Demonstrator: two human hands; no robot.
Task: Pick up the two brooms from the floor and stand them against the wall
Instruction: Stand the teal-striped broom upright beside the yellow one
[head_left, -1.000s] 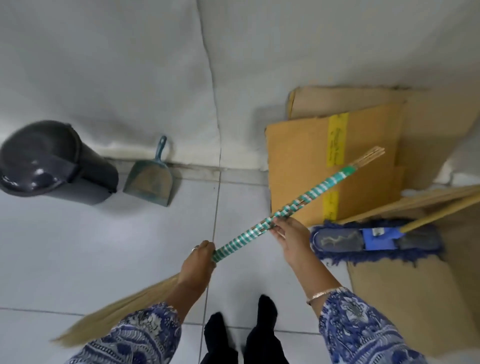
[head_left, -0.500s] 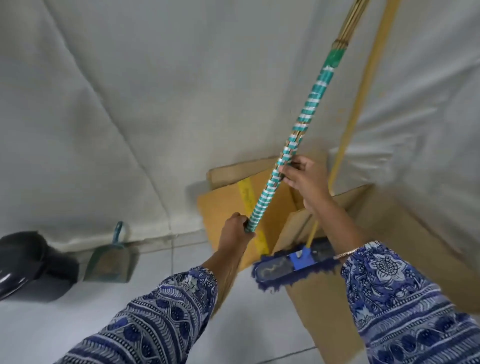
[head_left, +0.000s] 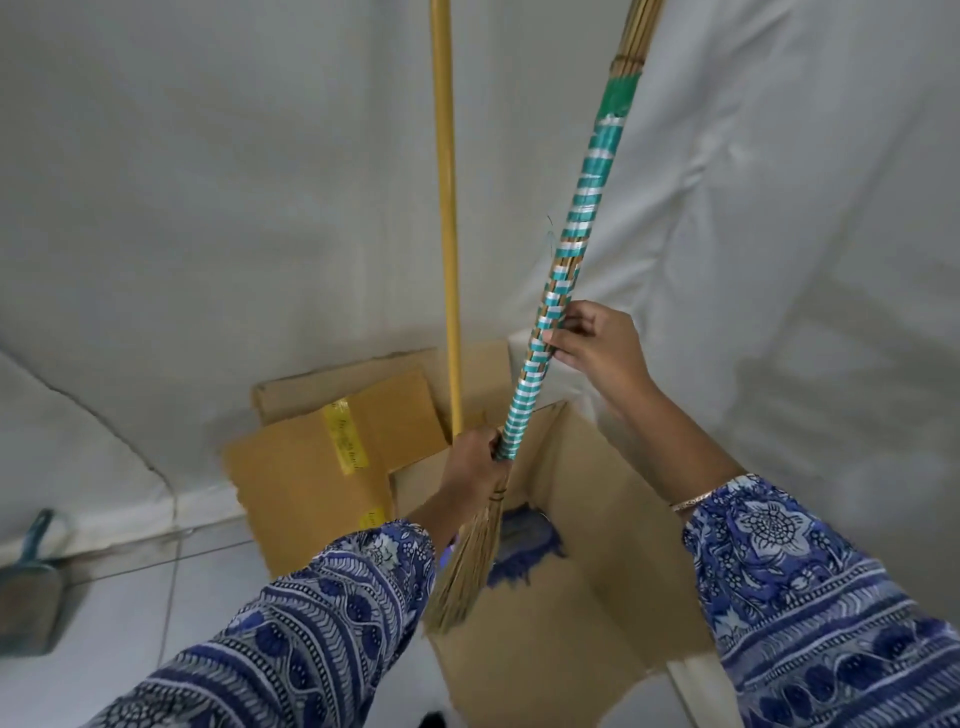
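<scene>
Left hand (head_left: 470, 470) has slid down the broom (head_left: 563, 275) to its bristles.

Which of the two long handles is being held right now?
The teal-and-white wrapped broom handle, gripped by both hands; the plain yellow pole stands free.

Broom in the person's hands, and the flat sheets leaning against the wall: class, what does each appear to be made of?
Broom: looks like bundled thin sticks, bare at the top, bound in glossy teal and white strip, probably plastic; bristles resemble dry straw. Sheets: matte brown cardboard, one with a yellow tape strip.
</scene>
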